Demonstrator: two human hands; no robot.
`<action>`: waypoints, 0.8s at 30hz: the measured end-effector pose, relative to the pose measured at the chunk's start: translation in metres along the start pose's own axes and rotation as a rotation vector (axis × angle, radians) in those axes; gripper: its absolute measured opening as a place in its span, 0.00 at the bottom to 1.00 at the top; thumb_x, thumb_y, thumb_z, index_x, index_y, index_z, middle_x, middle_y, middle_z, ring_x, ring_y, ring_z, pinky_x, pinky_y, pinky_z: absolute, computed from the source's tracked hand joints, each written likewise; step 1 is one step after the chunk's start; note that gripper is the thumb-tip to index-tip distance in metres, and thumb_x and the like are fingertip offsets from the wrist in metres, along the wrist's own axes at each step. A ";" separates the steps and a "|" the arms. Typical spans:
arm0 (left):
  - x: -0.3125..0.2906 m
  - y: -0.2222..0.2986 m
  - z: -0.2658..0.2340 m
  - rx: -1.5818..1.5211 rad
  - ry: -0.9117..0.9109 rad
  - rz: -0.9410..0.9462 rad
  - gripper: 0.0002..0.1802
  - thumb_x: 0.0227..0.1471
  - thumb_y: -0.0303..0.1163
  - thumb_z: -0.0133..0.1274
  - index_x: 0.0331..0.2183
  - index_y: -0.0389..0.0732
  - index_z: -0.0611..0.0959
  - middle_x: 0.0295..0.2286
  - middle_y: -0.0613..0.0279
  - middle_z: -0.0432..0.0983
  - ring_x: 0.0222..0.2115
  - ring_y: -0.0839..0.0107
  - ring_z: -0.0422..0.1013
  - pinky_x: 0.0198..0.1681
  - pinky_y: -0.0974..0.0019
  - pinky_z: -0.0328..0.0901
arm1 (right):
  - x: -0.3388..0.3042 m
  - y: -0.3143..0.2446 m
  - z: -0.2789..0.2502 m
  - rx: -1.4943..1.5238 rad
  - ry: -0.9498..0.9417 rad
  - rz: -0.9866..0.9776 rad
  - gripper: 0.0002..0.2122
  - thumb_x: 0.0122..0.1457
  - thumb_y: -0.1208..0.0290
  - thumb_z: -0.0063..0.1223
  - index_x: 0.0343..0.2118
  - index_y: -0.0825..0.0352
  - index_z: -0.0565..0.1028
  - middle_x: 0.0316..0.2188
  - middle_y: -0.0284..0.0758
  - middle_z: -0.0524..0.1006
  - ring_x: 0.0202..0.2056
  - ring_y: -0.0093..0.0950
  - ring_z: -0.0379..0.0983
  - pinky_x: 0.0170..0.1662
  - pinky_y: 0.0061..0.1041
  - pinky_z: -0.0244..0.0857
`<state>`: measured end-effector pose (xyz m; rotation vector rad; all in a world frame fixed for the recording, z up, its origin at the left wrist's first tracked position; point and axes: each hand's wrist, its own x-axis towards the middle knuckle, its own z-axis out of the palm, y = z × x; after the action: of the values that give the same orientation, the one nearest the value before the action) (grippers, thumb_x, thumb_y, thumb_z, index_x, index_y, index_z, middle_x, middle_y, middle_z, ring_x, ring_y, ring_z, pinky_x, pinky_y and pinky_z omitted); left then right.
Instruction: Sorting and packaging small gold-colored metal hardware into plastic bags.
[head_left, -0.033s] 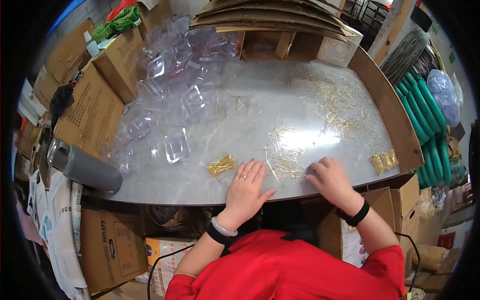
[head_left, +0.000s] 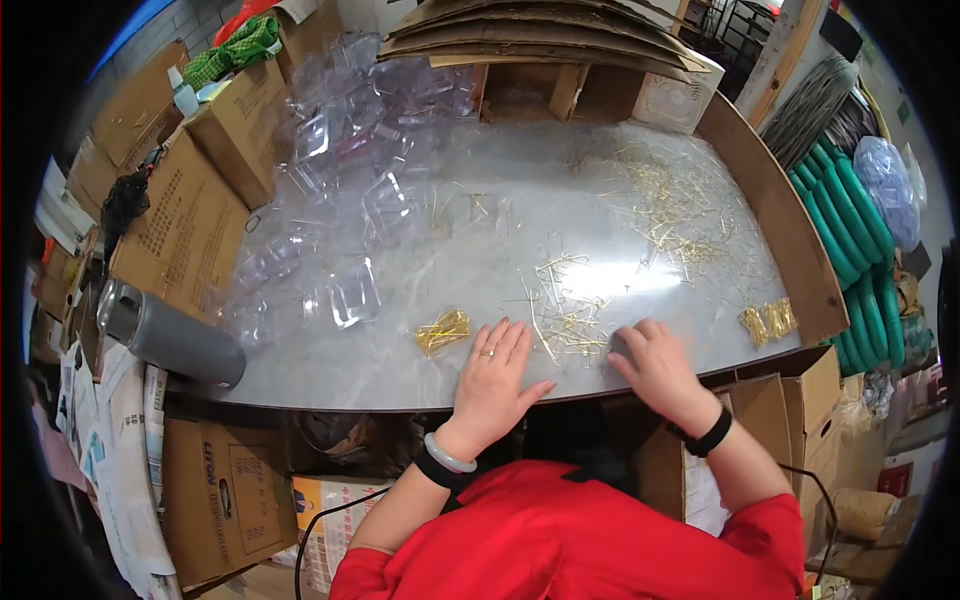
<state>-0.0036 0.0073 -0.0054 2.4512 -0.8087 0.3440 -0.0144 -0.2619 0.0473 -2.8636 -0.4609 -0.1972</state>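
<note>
My left hand (head_left: 492,372) lies flat at the table's front edge, fingers stretched out and holding nothing. Its fingertips are close to a small bundle of gold wire pieces (head_left: 442,332). My right hand (head_left: 658,368) is curled over the tabletop, with a small dark grey thing (head_left: 621,346) at its thumb and fingers, mostly covered, so its kind is unclear. Between my hands is a loose scatter of thin gold wire hooks (head_left: 575,325), some with bent ends. More loose wire hooks (head_left: 675,215) spread toward the back right. Several gold bundles (head_left: 768,322) lie at the right edge.
Clear plastic packs (head_left: 350,190) cover the table's left side. A grey bottle (head_left: 180,340) lies tilted at the left front corner. Cardboard boxes (head_left: 185,220) line the left, and a cardboard wall (head_left: 780,220) edges the right. Flattened cardboard (head_left: 540,35) is stacked at the back.
My right hand has shifted very slightly left, and a long wire beside the scatter lies at a slightly different slant. My left hand stays in place.
</note>
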 end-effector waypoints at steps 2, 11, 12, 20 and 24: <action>0.005 0.009 0.003 0.052 -0.024 -0.037 0.47 0.52 0.54 0.60 0.58 0.25 0.68 0.59 0.39 0.63 0.63 0.45 0.57 0.67 0.44 0.48 | 0.002 -0.019 0.015 0.020 0.057 0.014 0.13 0.58 0.67 0.58 0.43 0.68 0.73 0.36 0.45 0.73 0.41 0.45 0.71 0.44 0.41 0.68; 0.025 0.045 0.030 0.245 0.010 -0.227 0.56 0.52 0.66 0.52 0.60 0.21 0.64 0.61 0.33 0.58 0.65 0.42 0.51 0.65 0.33 0.41 | 0.060 0.013 0.004 0.195 -0.174 0.095 0.11 0.59 0.69 0.52 0.33 0.74 0.76 0.30 0.53 0.77 0.34 0.53 0.75 0.40 0.47 0.71; 0.027 0.046 0.030 0.280 0.001 -0.239 0.55 0.53 0.66 0.51 0.60 0.21 0.64 0.61 0.33 0.58 0.65 0.42 0.51 0.65 0.33 0.41 | 0.071 0.020 -0.001 0.181 -0.257 0.181 0.12 0.59 0.67 0.53 0.32 0.74 0.76 0.30 0.54 0.77 0.35 0.52 0.76 0.40 0.46 0.71; 0.023 0.035 0.030 0.307 -0.024 -0.105 0.40 0.60 0.54 0.49 0.62 0.32 0.66 0.63 0.45 0.59 0.64 0.45 0.54 0.64 0.32 0.44 | 0.123 0.048 0.020 0.156 -0.121 0.092 0.22 0.58 0.57 0.60 0.38 0.77 0.75 0.40 0.55 0.75 0.43 0.53 0.74 0.48 0.43 0.70; 0.016 0.020 0.018 0.242 -0.081 0.049 0.35 0.62 0.47 0.49 0.62 0.34 0.68 0.63 0.48 0.60 0.64 0.47 0.56 0.64 0.35 0.48 | 0.110 0.022 0.007 0.148 -0.189 -0.056 0.20 0.57 0.58 0.62 0.40 0.74 0.75 0.40 0.51 0.74 0.43 0.50 0.73 0.48 0.41 0.70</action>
<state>-0.0018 -0.0235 -0.0060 2.6879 -0.9095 0.3816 0.0967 -0.2481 0.0549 -2.7367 -0.5666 0.0952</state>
